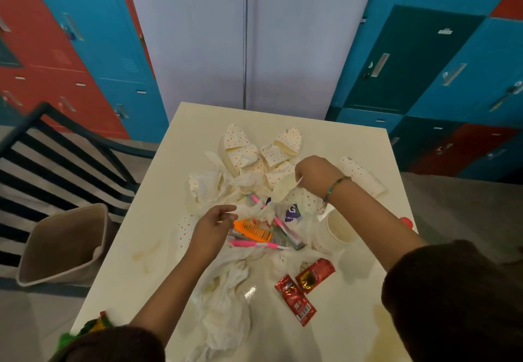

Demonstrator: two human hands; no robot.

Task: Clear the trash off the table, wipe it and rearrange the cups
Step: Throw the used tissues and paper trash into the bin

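Right grip (314, 176) pinches a crushed cup (283, 190) by its edge, light and flimsy, we reckon; left grip (215, 227) hangs loose, empty, beside the comb (253, 230).

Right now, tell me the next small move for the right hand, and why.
Probably lift the crumpled cup clear of the pile and carry it to the bin. The right hand pinches that cup, the bin stands open on the floor by the left side of the table, and the left hand holds nothing, above the orange comb.
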